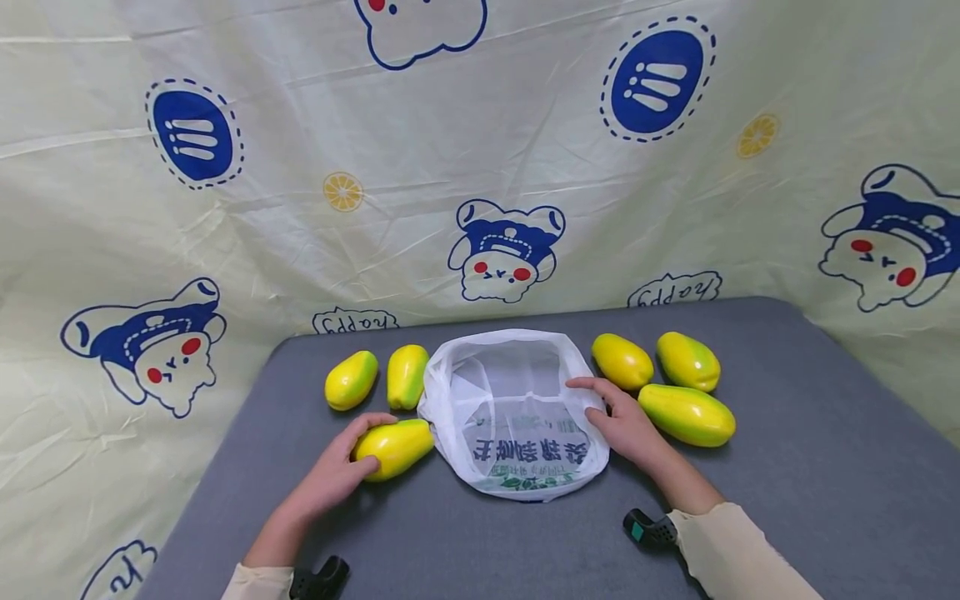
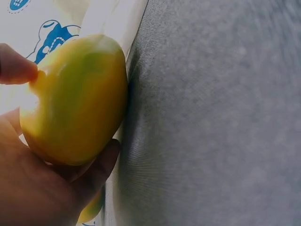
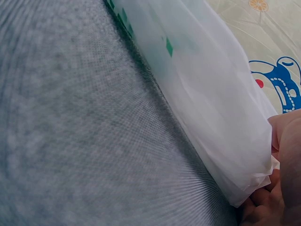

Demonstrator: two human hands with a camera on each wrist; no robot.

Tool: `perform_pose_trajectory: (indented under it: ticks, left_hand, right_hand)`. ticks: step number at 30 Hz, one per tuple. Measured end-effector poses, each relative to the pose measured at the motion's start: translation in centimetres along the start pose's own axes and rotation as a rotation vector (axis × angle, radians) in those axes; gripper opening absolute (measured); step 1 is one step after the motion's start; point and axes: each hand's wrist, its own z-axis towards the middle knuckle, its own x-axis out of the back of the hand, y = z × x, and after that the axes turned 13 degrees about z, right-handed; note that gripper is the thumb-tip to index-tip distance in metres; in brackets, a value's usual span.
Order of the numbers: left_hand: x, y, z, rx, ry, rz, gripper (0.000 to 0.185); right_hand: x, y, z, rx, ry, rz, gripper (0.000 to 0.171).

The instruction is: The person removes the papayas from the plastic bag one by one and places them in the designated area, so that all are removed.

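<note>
Yellow-green mango [image 1: 394, 447], lying on the mat [image 1: 787, 467] just left of the bag [image 1: 517, 417], is gripped by the left hand [image 1: 337, 475] with curled fingers and may slip, while the right hand [image 1: 626, 425] pinches the thin rim, which may sag shut.

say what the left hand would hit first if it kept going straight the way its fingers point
The left hand, gripping a mango, points up and right toward the white plastic bag. Going straight on, the held mango would likely meet the bag's left edge first; the depth is hard to judge.
</note>
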Motion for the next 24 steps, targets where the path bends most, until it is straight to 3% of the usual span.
perform_pose_trajectory:
  ticks: [11,18,24]
  left_hand:
    - [0.3,-0.6,-0.4,-0.052,0.095,0.026,0.042]
    - [0.3,0.1,-0.4,-0.001,0.281,0.006,0.028]
    - [1.1,2.3,0.6,0.009,0.380,0.127,0.032]
  right_hand:
    - [-0.4,-0.3,0.1,0.023,0.004,-0.015,0.045]
    - [-0.4,-0.8,0.0,0.104,0.061,-0.112,0.046]
    - [-0.2,-2.6,-0.2,0.185,0.143,-0.223,0.048]
